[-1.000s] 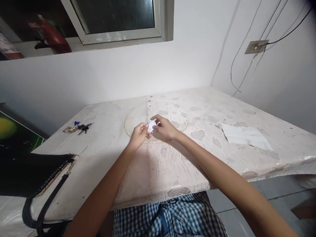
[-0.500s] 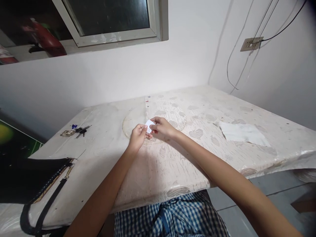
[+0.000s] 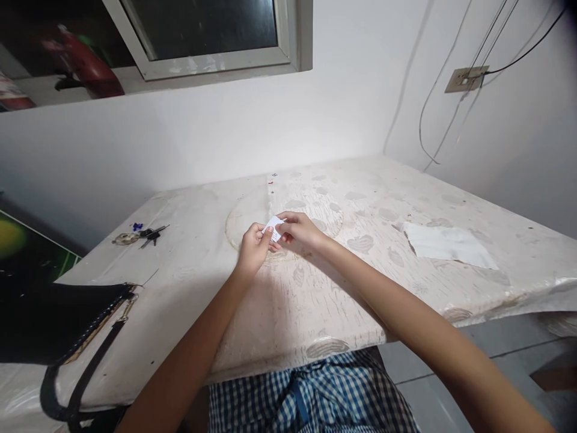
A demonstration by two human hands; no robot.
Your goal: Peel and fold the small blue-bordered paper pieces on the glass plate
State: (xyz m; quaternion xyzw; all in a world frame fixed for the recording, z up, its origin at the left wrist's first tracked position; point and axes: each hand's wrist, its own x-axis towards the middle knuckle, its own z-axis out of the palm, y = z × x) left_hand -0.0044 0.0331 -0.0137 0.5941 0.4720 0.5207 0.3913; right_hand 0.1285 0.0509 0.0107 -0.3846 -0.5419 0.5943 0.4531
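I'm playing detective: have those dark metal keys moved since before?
No; the dark metal keys keep their spot near the left edge of the pale covered table.

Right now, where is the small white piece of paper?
In the head view, the small white piece of paper is near mid-picture, held between the left hand and the right hand, above the covered table.

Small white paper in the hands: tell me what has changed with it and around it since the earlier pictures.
The small white paper seems turned slightly, one corner now pointing more away from the person. Nothing was newly taken hold of or let go: the left hand and right hand both keep it. The keys, black bag and white sheet stay where they lay.
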